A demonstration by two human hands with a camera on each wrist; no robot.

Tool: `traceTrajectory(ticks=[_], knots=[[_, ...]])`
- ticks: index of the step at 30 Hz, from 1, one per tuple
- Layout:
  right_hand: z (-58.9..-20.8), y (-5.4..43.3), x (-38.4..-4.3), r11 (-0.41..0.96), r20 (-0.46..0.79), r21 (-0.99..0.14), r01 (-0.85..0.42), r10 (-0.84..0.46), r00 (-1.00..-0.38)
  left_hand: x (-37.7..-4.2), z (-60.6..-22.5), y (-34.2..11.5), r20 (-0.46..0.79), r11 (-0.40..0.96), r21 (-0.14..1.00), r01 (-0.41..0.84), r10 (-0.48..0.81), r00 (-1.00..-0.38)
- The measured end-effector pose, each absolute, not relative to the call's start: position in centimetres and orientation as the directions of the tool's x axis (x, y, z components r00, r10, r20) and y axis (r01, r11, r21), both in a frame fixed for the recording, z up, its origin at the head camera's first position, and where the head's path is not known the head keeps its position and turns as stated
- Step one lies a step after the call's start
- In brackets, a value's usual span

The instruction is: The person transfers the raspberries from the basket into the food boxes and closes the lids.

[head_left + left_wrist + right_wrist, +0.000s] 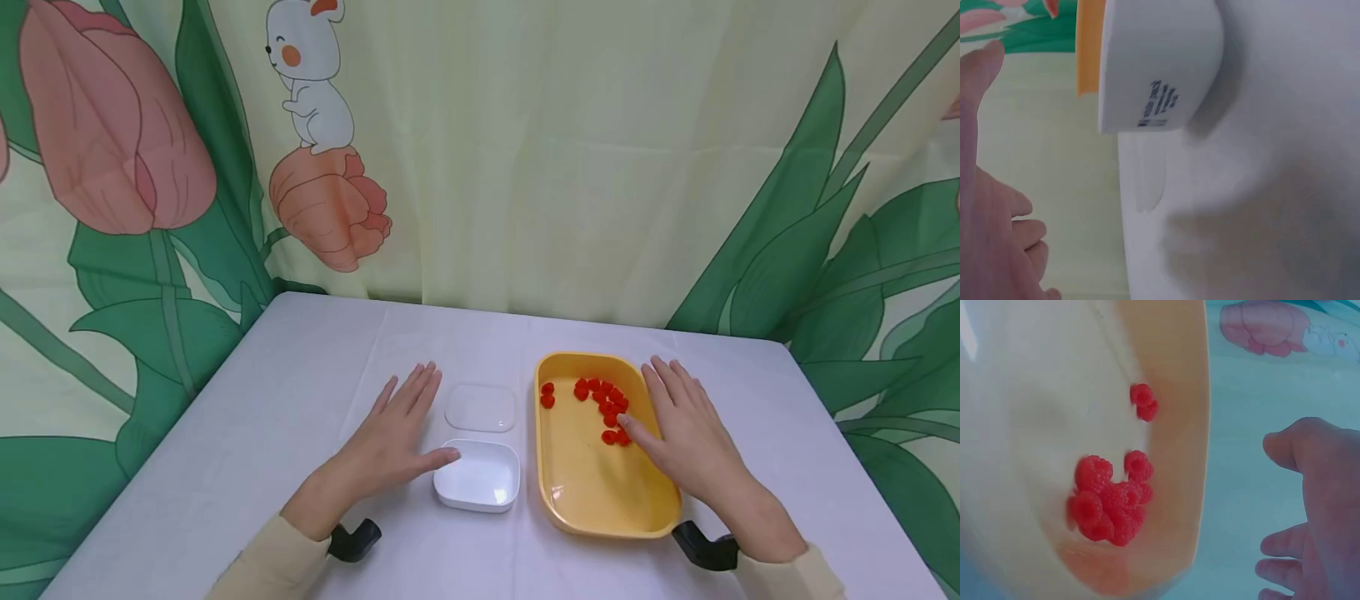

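Note:
Several raspberries (604, 402) lie in a yellow tray (577, 508), most of them bunched toward its far right and two by the left wall. Over the tray's right edge hovers my right hand (693, 437), fingers straight and holding nothing. A small white box (477, 477) stands left of the tray, with a clear lid (481, 407) lying flat behind it. My left hand (390, 446) is spread at the box's left side, its thumb above the near rim; it holds nothing. The left wrist view shows printed text on the white box (1160, 62). Raspberries (1110, 500) appear close up in the right wrist view.
A white cloth covers the table (315, 358). Behind it hangs a curtain (525, 167) printed with tulips, leaves and a rabbit. A black wrist mount (356, 541) is on the left forearm and a similar mount (707, 547) on the right.

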State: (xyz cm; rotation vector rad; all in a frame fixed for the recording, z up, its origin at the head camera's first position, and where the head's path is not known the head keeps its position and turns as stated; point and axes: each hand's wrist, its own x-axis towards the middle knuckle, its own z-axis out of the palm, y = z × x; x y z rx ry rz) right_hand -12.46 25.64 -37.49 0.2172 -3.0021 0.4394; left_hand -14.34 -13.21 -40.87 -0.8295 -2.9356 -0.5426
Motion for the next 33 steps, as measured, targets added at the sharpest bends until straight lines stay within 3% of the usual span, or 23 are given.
traceTrajectory(ticks=[13,33], knots=[[-37.6,24.8,-12.7,0.943,0.149,-0.295,-0.152,-0.112,-0.983,-11.8,-44.0,-12.2,0.054,0.764,0.364,0.532,0.553,-0.831],[-36.2,23.3,-12.5,0.934,0.000,-0.340,-0.113,-0.120,-0.993,-11.8,-45.1,-11.0,0.097,0.790,0.327,0.518,0.518,-0.850]])
